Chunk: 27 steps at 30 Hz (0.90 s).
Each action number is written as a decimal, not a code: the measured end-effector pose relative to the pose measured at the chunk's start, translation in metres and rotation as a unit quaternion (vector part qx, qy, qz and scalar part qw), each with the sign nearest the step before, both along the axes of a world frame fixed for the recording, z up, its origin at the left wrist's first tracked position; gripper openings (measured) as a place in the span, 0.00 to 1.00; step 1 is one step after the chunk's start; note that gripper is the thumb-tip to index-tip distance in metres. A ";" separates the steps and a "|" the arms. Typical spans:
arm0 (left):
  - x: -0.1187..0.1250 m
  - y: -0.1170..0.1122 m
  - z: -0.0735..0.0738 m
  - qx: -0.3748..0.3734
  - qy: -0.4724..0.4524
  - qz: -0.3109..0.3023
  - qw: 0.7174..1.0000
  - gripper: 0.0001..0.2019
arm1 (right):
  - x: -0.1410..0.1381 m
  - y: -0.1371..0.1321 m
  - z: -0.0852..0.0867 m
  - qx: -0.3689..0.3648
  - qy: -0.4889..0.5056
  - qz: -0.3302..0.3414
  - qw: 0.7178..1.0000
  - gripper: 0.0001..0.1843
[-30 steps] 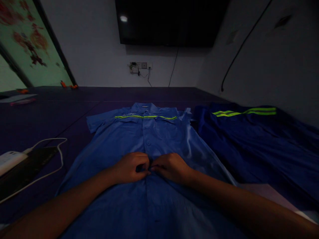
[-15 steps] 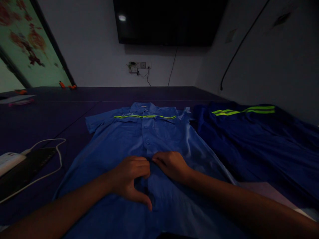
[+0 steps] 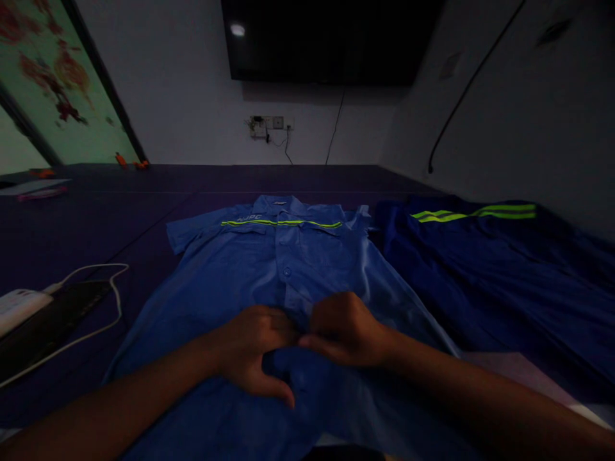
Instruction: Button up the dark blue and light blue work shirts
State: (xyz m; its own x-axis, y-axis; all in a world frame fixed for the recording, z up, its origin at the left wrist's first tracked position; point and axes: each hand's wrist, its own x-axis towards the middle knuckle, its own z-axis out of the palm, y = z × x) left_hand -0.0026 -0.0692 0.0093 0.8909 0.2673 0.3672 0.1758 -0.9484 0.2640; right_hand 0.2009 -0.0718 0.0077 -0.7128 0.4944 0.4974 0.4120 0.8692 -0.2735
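Note:
A blue short-sleeved work shirt (image 3: 230, 275) with a yellow-green stripe across the chest lies spread front side up, collar away from me. My left hand (image 3: 262, 342) rests on its button placket, thumb apart from the other fingers, which lie over the cloth. Beside it, my right hand (image 3: 343, 333) is closed at the placket, its thumb and bent fingers pinching the shirt's front edge. The thumb tip comes close to the left fingertips. One shirt button (image 3: 287, 272) shows above the hands; the placket under the fingers is hidden.
On the right lies a dark blue garment (image 3: 461, 256) with yellow-green bands. At the left are a white power strip (image 3: 22, 307), its cable (image 3: 118, 298) and a dark flat object (image 3: 57, 326). A pale sheet (image 3: 514, 378) lies near my right forearm. A television (image 3: 331, 45) hangs ahead.
My right hand has curled more tightly and shifted slightly right and down, lifting or pulling the cloth at the placket. The left hand has stayed nearly in place.

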 end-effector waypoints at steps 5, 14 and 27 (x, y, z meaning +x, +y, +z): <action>0.003 -0.003 0.005 -0.049 -0.002 -0.036 0.998 0.33 | -0.004 -0.025 0.003 0.064 -0.112 0.100 0.987 0.31; 0.003 -0.006 -0.009 -0.002 -0.011 -0.005 1.000 0.20 | -0.007 -0.029 0.013 0.007 -0.257 -0.019 0.966 0.22; 0.010 -0.028 -0.012 0.163 -0.004 -0.051 0.985 0.19 | -0.010 -0.033 0.010 -0.040 -0.279 0.003 0.960 0.20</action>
State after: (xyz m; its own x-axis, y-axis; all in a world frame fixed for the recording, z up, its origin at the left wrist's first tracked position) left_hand 0.0075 -0.0972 -0.0023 0.9036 0.0424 0.4263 0.0733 -0.9957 -0.0563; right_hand 0.1911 -0.1046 0.0176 -0.8603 0.5098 -0.0015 0.5083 0.8576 -0.0786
